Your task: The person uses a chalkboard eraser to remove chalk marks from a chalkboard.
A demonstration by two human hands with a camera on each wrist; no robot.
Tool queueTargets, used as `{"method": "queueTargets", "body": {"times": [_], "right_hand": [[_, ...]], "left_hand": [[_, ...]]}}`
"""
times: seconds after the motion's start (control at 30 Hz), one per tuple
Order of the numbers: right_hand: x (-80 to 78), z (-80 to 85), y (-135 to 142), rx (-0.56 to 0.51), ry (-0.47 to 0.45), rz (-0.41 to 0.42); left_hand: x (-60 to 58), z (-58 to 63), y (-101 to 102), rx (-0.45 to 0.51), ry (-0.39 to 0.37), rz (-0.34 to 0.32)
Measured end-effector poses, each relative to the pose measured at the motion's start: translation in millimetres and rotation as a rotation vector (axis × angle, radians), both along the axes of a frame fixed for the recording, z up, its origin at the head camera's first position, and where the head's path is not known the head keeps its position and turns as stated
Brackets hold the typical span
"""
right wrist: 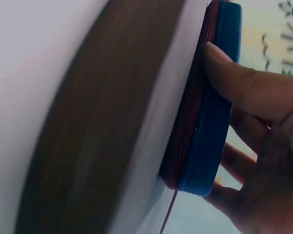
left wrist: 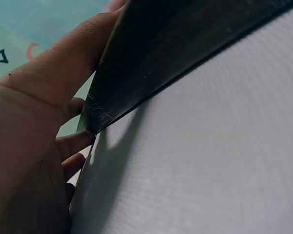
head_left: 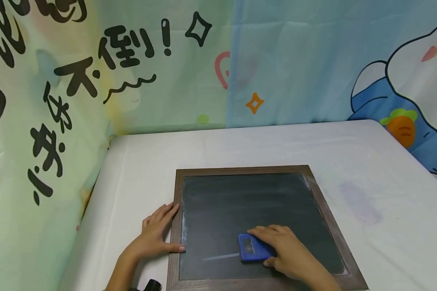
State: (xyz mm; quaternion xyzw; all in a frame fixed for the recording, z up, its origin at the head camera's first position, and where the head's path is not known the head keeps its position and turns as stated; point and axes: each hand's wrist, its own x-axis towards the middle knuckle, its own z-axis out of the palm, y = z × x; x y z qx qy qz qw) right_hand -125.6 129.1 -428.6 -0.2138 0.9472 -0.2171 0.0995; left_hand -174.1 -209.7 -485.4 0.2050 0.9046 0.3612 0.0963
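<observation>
A chalkboard (head_left: 247,202) in a brown wooden frame lies on a white-covered table. My right hand (head_left: 289,252) grips a blue chalkboard eraser (head_left: 251,249) over its lower middle. In the right wrist view, the thumb presses one side of the eraser (right wrist: 210,131) and the fingers curl round the other; its dark reddish pad faces the board. A pale chalk streak (head_left: 221,256) shows just left of the eraser. My left hand (head_left: 154,234) rests against the board's left edge, thumb across the frame and fingers stretched along its outer side. In the left wrist view, those fingertips are partly hidden by the frame (left wrist: 136,58).
The white table (head_left: 353,169) extends around the board. A small black object (head_left: 153,285) is near the left forearm at the bottom edge. Printed curtains (head_left: 167,101) hang behind and to the left, with a rabbit picture (head_left: 422,81) at right.
</observation>
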Motion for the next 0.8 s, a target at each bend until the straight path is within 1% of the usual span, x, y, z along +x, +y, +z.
{"method": "queueTargets", "body": {"times": [0.07, 0.23, 0.33, 0.4, 0.57, 0.7, 0.8], "right_hand": [[-1.4, 1.1, -16, 0.001, 0.018, 0.028], [-3.7, 3.9, -54, 0.008, 0.031, 0.105], [-3.8, 4.2, -74, 0.037, 0.047, 0.138], [-3.2, 3.4, -84, 0.059, 0.062, 0.147], [-1.4, 1.1, -100, 0.106, 0.104, 0.159], [-1.8, 1.5, -104, 0.122, 0.110, 0.174], [-2.2, 1.0, -105, 0.126, 0.108, 0.184]], "left_hand": [[0.2, 0.5, 0, 0.000, -0.011, 0.004], [1.2, 2.2, 2, -0.007, -0.029, 0.008], [1.2, 3.1, 3, -0.008, -0.027, 0.007], [0.6, 2.7, 4, -0.008, -0.012, 0.001], [-0.4, 1.1, 5, -0.027, 0.020, -0.017], [0.8, 1.7, 4, -0.034, -0.005, -0.017], [2.2, 2.0, 1, -0.019, -0.017, -0.027]]}}
